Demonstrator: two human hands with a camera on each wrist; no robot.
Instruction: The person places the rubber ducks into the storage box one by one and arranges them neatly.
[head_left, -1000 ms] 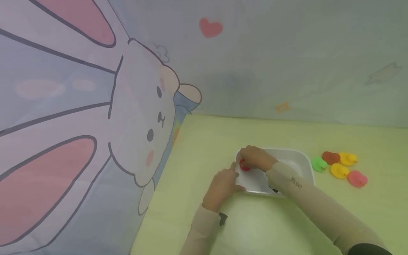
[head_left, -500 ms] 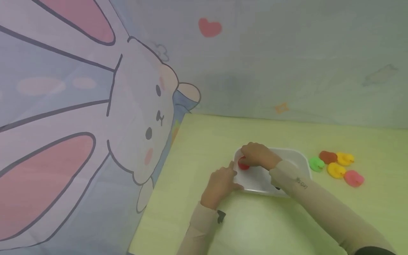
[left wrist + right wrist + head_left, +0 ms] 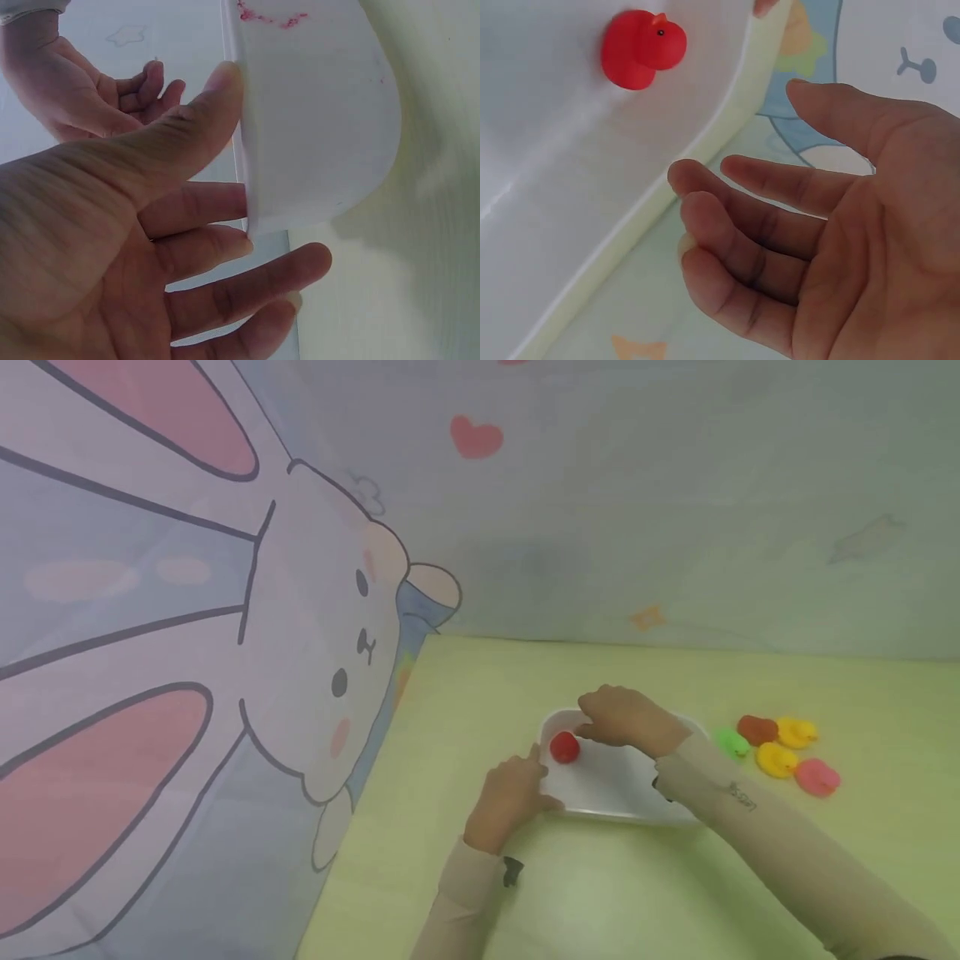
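A small red rubber duck (image 3: pixel 565 747) sits inside the white tray (image 3: pixel 600 785), near its left end. The right wrist view shows the red duck from above, with its black eye and orange beak. My right hand (image 3: pixel 630 720) hovers over the tray's far side, to the right of the duck. Its fingers are loosely bent with nothing between them, and the thumb stands apart. My left hand (image 3: pixel 510 800) is at the tray's left end, its thumb and first fingers touching the rim and the other fingers stretched out in the left wrist view.
Right of the tray lie a green duck (image 3: pixel 731 743), a brownish-red duck (image 3: pixel 757 729), two yellow ducks (image 3: pixel 776 760) and a pink duck (image 3: pixel 817 777). Everything stands on a pale yellow-green table (image 3: pixel 465 702) against a wall with a printed rabbit (image 3: pixel 322 635).
My right hand has released the red duck and moved up and to the right, leaving it in the tray. My left hand stays at the tray's left end. The view has shifted slightly.
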